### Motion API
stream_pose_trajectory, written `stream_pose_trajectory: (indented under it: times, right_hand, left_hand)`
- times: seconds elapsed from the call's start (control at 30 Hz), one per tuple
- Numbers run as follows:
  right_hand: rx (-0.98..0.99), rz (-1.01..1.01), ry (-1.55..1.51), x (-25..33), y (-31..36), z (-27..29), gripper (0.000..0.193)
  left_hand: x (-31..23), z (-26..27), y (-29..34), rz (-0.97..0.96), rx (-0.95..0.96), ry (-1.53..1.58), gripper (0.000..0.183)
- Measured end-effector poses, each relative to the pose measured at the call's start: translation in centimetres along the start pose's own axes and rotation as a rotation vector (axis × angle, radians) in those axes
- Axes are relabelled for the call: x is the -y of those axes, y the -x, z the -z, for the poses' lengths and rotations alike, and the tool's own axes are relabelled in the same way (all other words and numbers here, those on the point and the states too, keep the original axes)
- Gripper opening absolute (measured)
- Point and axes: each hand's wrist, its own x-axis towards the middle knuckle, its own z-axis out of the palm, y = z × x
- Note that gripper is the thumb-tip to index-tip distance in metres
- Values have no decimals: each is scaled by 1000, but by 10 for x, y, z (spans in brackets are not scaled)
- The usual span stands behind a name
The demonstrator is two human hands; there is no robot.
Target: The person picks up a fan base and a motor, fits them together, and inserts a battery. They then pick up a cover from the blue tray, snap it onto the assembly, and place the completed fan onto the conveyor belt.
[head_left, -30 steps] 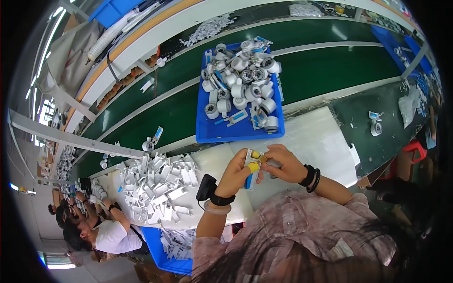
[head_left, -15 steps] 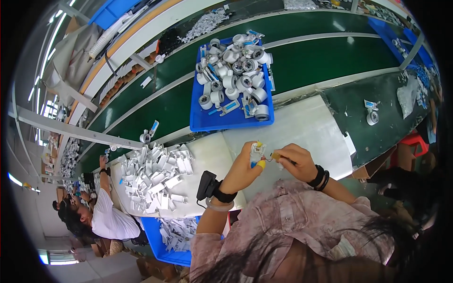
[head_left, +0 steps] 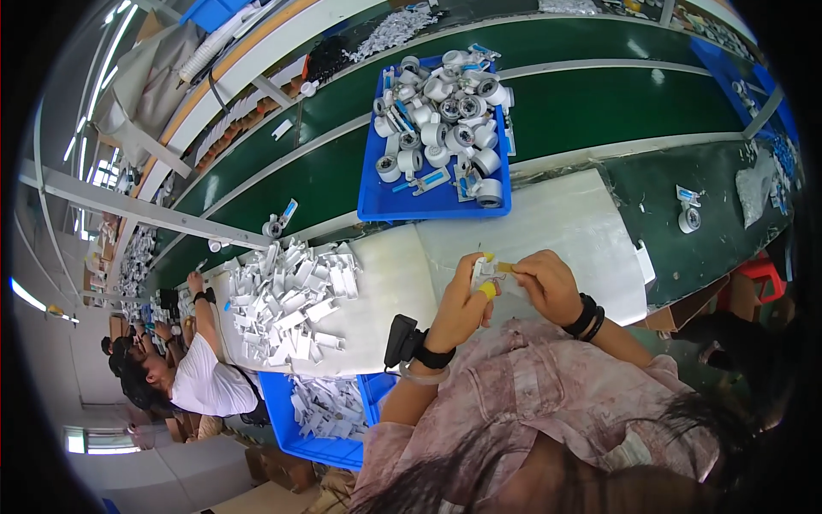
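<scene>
My left hand point(head_left: 460, 307), with yellow covers on its fingertips, is closed on a small white plastic part point(head_left: 484, 271) above the pale work mat point(head_left: 556, 224). My right hand point(head_left: 548, 287) pinches a small flat yellowish-brown piece point(head_left: 505, 266) and holds it against the right side of that part. Fingers hide some of both pieces. A heap of similar white plastic pieces point(head_left: 287, 300) lies on the mat to the left of my hands.
A blue tray point(head_left: 377, 201) of white round housings stands beyond my hands. Below the heap is a blue bin point(head_left: 321, 447) of white pieces. One round housing point(head_left: 689, 219) lies on the green table at right. A co-worker in a white shirt point(head_left: 214, 381) sits at left.
My right hand has brought the yellowish-brown piece up to the white part, where a gap showed before. The whole view has shifted slightly.
</scene>
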Motion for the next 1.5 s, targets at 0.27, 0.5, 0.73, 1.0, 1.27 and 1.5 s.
stream_pose_trajectory:
  times: [0.27,0.5,0.73,1.0,1.27,1.5]
  right_hand:
    - [11,-41,7,-1,1,1,22]
    - [-77,-33,74,-5,6,-3,21]
    - [-72,-125,-156,2,7,-5,16]
    - [-35,30,-24,5,6,1,23]
    - [-58,45,-2,6,8,1,27]
    - [-61,68,5,4,8,1,27]
  left_hand:
    - [6,-6,-1,-36,-60,193,32]
    - [18,-7,-9,2,-112,218,30]
    - [15,-17,-9,-21,-26,191,40]
    - [18,-23,-1,-83,-21,66,42]
    - [17,-26,2,-91,-10,-18,40]
    - [18,-27,2,-113,-4,-74,39]
